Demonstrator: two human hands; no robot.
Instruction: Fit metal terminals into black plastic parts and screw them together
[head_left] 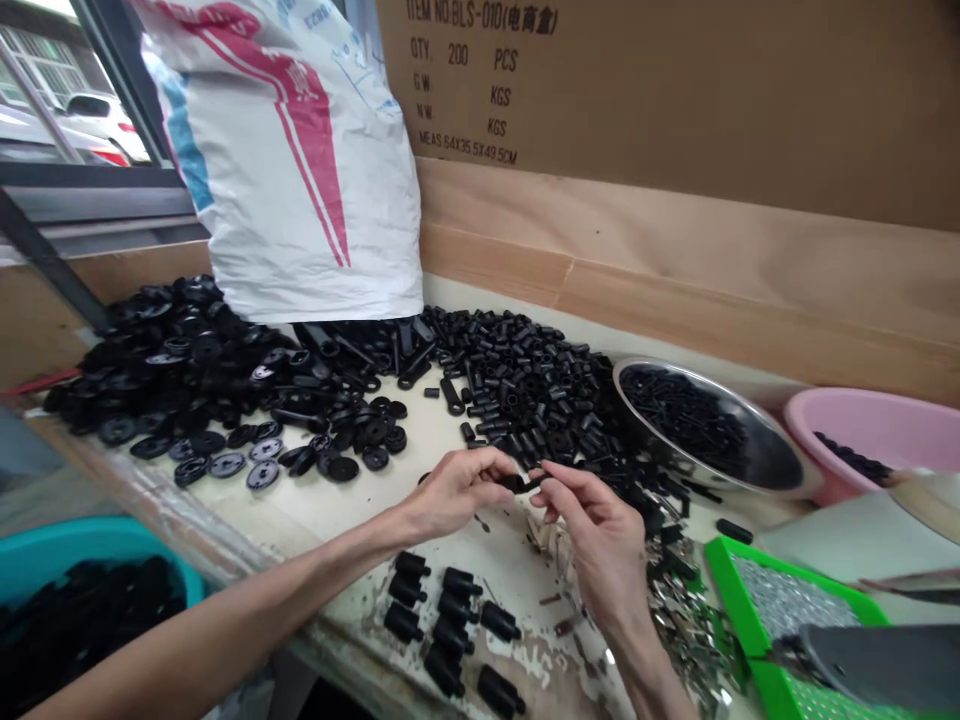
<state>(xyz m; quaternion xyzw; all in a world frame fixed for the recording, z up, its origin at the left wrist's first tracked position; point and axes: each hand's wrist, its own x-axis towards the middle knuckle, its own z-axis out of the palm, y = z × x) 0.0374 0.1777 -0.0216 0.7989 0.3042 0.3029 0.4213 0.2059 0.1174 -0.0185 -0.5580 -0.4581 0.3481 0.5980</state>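
Note:
Over the middle of the worktable (pixel 322 520), both hands meet at a small black plastic part (pixel 531 484). My left hand (pixel 461 492) pinches its left end between thumb and fingers. On the other end, the fingertips of my right hand (pixel 596 530) are closed; whether they hold a second piece there I cannot tell. Several black cylindrical pieces with a narrow tip (pixel 452 634) lie in loose rows below the hands. Just beyond the fingers spreads a heap of short black tubes (pixel 540 385). Small metal clips (pixel 686 615) are scattered right of my right wrist.
Black round discs (pixel 264 474) are heaped at the left, before a white sack (pixel 315 180). A steel bowl (pixel 787 478) of black parts and a pink basin (pixel 832 410) stand right. A green tray (pixel 739 590) holds small metal pieces. A teal tub (pixel 161 545) sits lower left.

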